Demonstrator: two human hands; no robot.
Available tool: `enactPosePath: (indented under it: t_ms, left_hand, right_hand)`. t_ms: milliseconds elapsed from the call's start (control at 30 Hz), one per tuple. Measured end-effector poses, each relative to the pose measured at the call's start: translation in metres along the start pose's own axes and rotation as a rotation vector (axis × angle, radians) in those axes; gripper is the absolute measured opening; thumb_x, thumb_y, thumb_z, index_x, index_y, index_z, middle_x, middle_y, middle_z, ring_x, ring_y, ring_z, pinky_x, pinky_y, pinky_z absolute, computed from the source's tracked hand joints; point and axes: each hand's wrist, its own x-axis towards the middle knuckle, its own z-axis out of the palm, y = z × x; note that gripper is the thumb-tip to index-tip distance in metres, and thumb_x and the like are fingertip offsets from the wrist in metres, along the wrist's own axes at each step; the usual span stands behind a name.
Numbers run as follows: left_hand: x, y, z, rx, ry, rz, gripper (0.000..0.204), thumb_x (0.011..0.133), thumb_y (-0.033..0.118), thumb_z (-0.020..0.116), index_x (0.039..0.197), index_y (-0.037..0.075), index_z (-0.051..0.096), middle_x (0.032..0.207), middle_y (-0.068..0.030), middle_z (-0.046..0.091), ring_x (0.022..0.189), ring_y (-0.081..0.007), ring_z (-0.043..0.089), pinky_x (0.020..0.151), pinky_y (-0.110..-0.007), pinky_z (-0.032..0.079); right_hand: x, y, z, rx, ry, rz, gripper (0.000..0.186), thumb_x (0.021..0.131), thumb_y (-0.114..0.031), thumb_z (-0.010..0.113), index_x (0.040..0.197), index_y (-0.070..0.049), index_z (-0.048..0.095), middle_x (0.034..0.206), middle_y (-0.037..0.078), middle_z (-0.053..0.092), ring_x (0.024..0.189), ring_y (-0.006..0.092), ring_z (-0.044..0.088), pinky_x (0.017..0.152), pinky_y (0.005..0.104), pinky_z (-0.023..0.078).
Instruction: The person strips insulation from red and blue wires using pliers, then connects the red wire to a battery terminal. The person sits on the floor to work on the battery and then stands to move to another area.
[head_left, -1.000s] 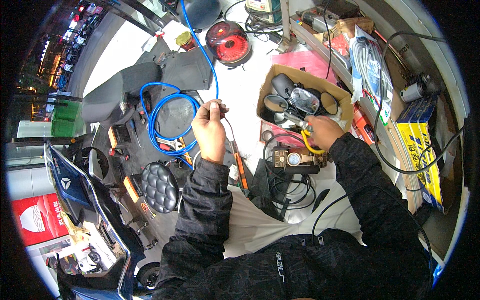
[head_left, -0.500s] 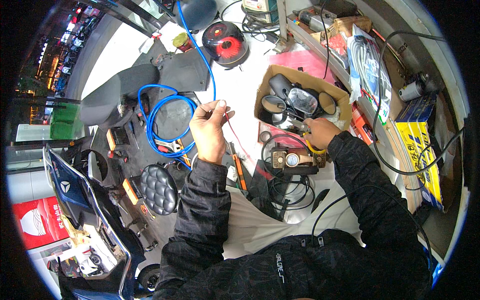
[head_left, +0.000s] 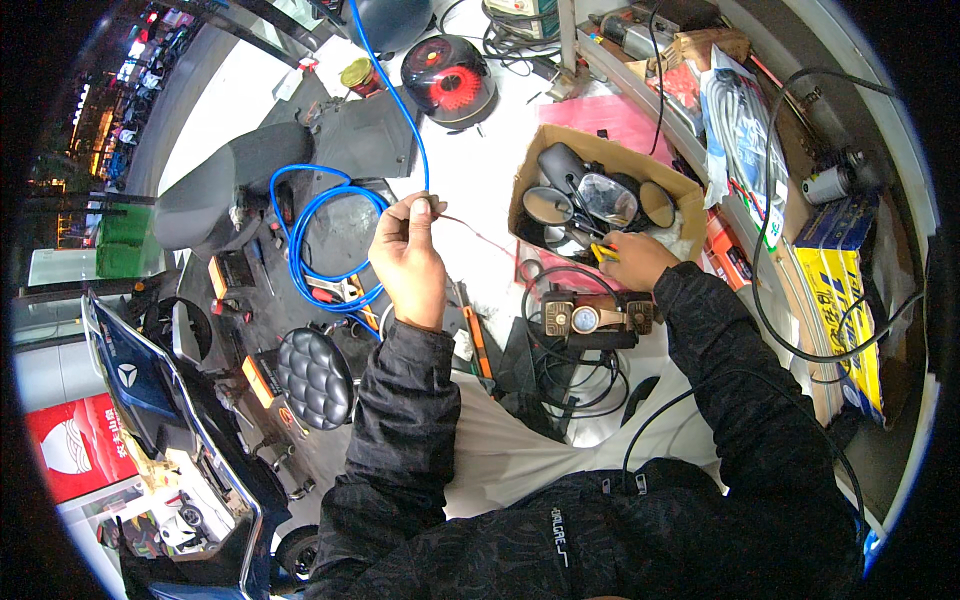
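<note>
My left hand (head_left: pixel 408 262) is closed in a pinch, with thumb and forefinger together on a thin reddish wire (head_left: pixel 480 232). The wire trails from the fingertips toward the right. A blue hose (head_left: pixel 408 112) comes down from above to the same fingertips; whether they also grip it is hidden. Its loose coil (head_left: pixel 292 250) lies left of the hand. In my right hand (head_left: pixel 640 262) are yellow-handled pliers (head_left: pixel 603 253), partly covered by the fingers. That hand is just in front of a cardboard box (head_left: pixel 680 178) holding several black mirrors (head_left: pixel 607 200).
Below my right hand stands an air pump (head_left: pixel 588 319) with a gauge. A black-and-red round device (head_left: pixel 450 85) is farther back. Left are a black seat (head_left: pixel 235 185), a quilted backrest (head_left: pixel 316 378) and a blue scooter (head_left: pixel 160 400). A cluttered shelf (head_left: pixel 640 85) runs along the right.
My left hand has shifted slightly left and up, the wire still at its fingertips. The pliers have turned in my right hand, so their yellow part now shows at its left side.
</note>
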Motion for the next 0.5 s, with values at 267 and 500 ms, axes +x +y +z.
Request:
enactPosePath:
  t_ms: [267, 500]
  left_hand:
    - [-0.010, 0.020, -0.010, -0.020, -0.004, -0.076, 0.020, 0.107, 0.011, 0.055, 0.109, -0.006, 0.066, 0.098, -0.0106, 0.072, 0.091, -0.0172, 0.066, 0.089, -0.033, 0.054]
    - [-0.075, 0.070, -0.034, 0.219, 0.068, -0.408, 0.014, 0.094, 0.014, 0.074, 0.094, 0.000, 0.073, 0.094, -0.0067, 0.074, 0.085, -0.0124, 0.066, 0.081, -0.029, 0.052]
  right_hand:
    - [-0.020, -0.021, 0.006, 0.033, 0.210, -0.028, 0.036, 0.091, -0.030, 0.067, 0.110, 0.000, 0.063, 0.106, 0.025, 0.068, 0.102, 0.0430, 0.066, 0.090, 0.0513, 0.052]
    - [-0.111, -0.101, 0.000, 0.449, -0.173, -0.012, 0.038, 0.097, -0.029, 0.066, 0.118, 0.003, 0.066, 0.104, 0.024, 0.071, 0.097, 0.0375, 0.069, 0.086, 0.0418, 0.053]
